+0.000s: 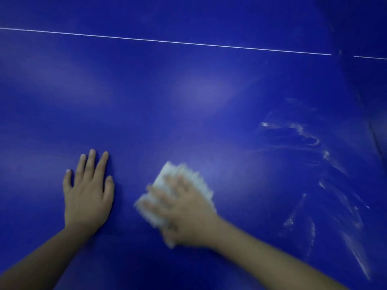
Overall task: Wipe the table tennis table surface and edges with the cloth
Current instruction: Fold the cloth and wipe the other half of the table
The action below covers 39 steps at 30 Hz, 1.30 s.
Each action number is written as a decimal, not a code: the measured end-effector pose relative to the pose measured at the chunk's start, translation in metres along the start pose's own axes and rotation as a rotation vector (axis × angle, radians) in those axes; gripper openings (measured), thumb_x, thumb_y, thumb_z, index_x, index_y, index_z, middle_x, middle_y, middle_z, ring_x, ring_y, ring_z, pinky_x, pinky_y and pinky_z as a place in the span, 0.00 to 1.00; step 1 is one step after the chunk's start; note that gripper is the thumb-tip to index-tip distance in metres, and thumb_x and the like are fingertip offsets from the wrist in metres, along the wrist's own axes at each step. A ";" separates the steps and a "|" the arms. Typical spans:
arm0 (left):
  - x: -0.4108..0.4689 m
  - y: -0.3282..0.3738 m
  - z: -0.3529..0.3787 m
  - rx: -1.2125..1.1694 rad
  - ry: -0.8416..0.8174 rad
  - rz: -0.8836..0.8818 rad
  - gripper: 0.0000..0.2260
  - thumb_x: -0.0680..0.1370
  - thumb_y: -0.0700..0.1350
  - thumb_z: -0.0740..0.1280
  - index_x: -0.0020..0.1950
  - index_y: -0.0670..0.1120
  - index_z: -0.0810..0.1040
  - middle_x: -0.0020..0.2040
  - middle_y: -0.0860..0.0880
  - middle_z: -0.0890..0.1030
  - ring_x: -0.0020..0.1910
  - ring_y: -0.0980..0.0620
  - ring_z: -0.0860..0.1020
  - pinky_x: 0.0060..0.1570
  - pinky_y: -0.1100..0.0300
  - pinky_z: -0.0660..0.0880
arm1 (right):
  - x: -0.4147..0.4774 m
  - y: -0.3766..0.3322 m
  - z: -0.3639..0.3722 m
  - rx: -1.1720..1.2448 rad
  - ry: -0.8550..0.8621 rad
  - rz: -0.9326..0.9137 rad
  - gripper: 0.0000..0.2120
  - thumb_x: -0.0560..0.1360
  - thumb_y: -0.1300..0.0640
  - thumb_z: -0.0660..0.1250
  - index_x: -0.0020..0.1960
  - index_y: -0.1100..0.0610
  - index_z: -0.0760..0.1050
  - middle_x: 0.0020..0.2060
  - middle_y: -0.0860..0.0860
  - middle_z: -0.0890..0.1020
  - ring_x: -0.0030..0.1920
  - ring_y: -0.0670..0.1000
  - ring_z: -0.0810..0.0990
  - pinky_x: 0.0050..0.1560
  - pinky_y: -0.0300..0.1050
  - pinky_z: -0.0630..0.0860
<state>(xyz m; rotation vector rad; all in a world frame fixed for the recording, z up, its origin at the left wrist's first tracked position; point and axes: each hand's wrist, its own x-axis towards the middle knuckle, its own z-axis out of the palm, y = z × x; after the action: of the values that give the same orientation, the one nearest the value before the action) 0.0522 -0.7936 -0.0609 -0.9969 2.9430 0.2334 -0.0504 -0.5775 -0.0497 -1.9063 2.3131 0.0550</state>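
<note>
The blue table tennis table (188, 97) fills the whole view. A thin white line (167, 41) crosses it near the top. My left hand (88, 191) lies flat on the surface, fingers straight and spread, holding nothing. To its right, my right hand (184, 210) presses flat on a white cloth (194, 178) that lies on the table. The hand and cloth are blurred by motion. The cloth sticks out beyond the fingers toward the far side and to the left.
Whitish streaks and smears (303, 135) mark the table surface to the right of the cloth, running down toward the lower right (356, 258). A darker band (377, 139) shows at the right edge of the view.
</note>
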 end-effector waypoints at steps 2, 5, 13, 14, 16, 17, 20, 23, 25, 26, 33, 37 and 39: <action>0.001 0.000 0.001 -0.001 0.007 0.001 0.28 0.76 0.53 0.44 0.75 0.47 0.61 0.76 0.44 0.60 0.75 0.46 0.56 0.70 0.43 0.51 | -0.021 -0.027 0.001 0.025 -0.055 -0.129 0.31 0.70 0.39 0.58 0.72 0.44 0.64 0.69 0.48 0.69 0.69 0.60 0.65 0.72 0.59 0.54; 0.001 0.001 0.000 -0.009 0.013 0.008 0.29 0.76 0.54 0.44 0.75 0.47 0.60 0.76 0.44 0.59 0.76 0.46 0.54 0.71 0.44 0.50 | -0.027 0.020 -0.011 -0.020 0.028 -0.070 0.30 0.67 0.40 0.63 0.69 0.45 0.70 0.64 0.49 0.76 0.65 0.60 0.71 0.66 0.60 0.65; 0.000 0.003 0.002 -0.046 0.037 0.006 0.27 0.77 0.52 0.46 0.76 0.48 0.59 0.77 0.45 0.57 0.76 0.48 0.52 0.72 0.45 0.48 | -0.105 0.287 -0.023 -0.117 0.205 1.264 0.16 0.76 0.48 0.52 0.60 0.51 0.70 0.58 0.59 0.77 0.56 0.64 0.75 0.54 0.58 0.71; 0.001 0.003 0.002 -0.051 0.041 0.009 0.27 0.77 0.53 0.46 0.76 0.48 0.58 0.77 0.45 0.57 0.76 0.48 0.52 0.72 0.45 0.48 | -0.120 0.291 -0.018 -0.040 0.191 1.380 0.20 0.78 0.48 0.50 0.68 0.51 0.65 0.66 0.58 0.71 0.63 0.64 0.70 0.62 0.60 0.65; 0.000 0.003 0.002 -0.055 0.042 0.016 0.27 0.77 0.53 0.46 0.76 0.48 0.58 0.77 0.45 0.57 0.76 0.48 0.51 0.72 0.45 0.47 | -0.124 0.266 -0.009 0.025 0.196 1.367 0.23 0.80 0.50 0.49 0.74 0.53 0.59 0.71 0.59 0.65 0.67 0.65 0.64 0.68 0.59 0.57; 0.000 0.003 0.002 -0.058 0.041 0.019 0.27 0.77 0.53 0.46 0.76 0.48 0.58 0.77 0.45 0.56 0.76 0.48 0.51 0.72 0.44 0.47 | -0.115 0.239 -0.009 0.037 0.232 1.258 0.23 0.81 0.52 0.50 0.75 0.54 0.58 0.70 0.60 0.65 0.66 0.64 0.65 0.67 0.59 0.58; 0.000 0.002 0.001 -0.064 0.042 0.024 0.27 0.77 0.53 0.46 0.76 0.48 0.58 0.77 0.44 0.56 0.76 0.48 0.51 0.72 0.43 0.47 | -0.088 0.121 -0.009 0.065 0.148 0.855 0.25 0.79 0.52 0.51 0.75 0.52 0.60 0.71 0.58 0.65 0.67 0.62 0.65 0.68 0.58 0.56; 0.001 0.001 0.001 -0.069 0.038 0.038 0.27 0.77 0.52 0.46 0.76 0.48 0.57 0.77 0.44 0.56 0.76 0.47 0.51 0.71 0.42 0.46 | -0.077 -0.026 0.002 0.034 0.075 0.367 0.27 0.72 0.46 0.57 0.71 0.49 0.67 0.68 0.53 0.72 0.67 0.62 0.69 0.68 0.66 0.59; 0.002 0.001 0.002 -0.074 0.038 0.042 0.25 0.79 0.50 0.48 0.76 0.47 0.57 0.77 0.44 0.55 0.76 0.47 0.51 0.71 0.42 0.46 | -0.083 -0.095 0.007 0.055 -0.051 0.123 0.30 0.70 0.42 0.58 0.72 0.46 0.65 0.69 0.49 0.70 0.69 0.61 0.68 0.69 0.64 0.60; 0.001 0.000 0.002 -0.077 0.042 0.041 0.24 0.80 0.49 0.49 0.76 0.47 0.57 0.77 0.44 0.55 0.76 0.46 0.51 0.71 0.41 0.46 | -0.089 -0.111 0.007 0.086 -0.109 0.065 0.32 0.69 0.40 0.60 0.72 0.44 0.64 0.70 0.48 0.69 0.69 0.60 0.67 0.70 0.61 0.59; 0.001 0.001 0.000 -0.079 0.038 0.056 0.23 0.81 0.48 0.51 0.76 0.46 0.57 0.77 0.43 0.55 0.76 0.44 0.51 0.71 0.40 0.46 | -0.196 -0.036 0.010 0.125 0.064 1.025 0.31 0.72 0.44 0.46 0.73 0.51 0.64 0.70 0.56 0.69 0.68 0.63 0.67 0.70 0.59 0.55; 0.001 0.002 0.000 -0.094 0.034 0.057 0.24 0.80 0.49 0.49 0.76 0.46 0.55 0.77 0.43 0.53 0.76 0.44 0.49 0.72 0.39 0.45 | -0.208 -0.051 0.013 0.216 0.104 1.474 0.32 0.72 0.44 0.44 0.75 0.48 0.59 0.75 0.53 0.61 0.74 0.60 0.56 0.73 0.58 0.47; 0.001 0.001 0.000 -0.095 0.038 0.068 0.24 0.80 0.49 0.49 0.76 0.46 0.55 0.77 0.43 0.53 0.76 0.44 0.49 0.71 0.39 0.44 | -0.171 -0.082 0.011 0.195 0.033 1.309 0.32 0.72 0.43 0.42 0.76 0.46 0.55 0.75 0.52 0.59 0.74 0.60 0.56 0.73 0.57 0.47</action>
<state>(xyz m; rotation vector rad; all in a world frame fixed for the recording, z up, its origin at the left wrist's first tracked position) 0.0505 -0.7933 -0.0612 -0.9222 3.0297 0.3636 0.0628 -0.4262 -0.0328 -0.0777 2.9575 -0.0639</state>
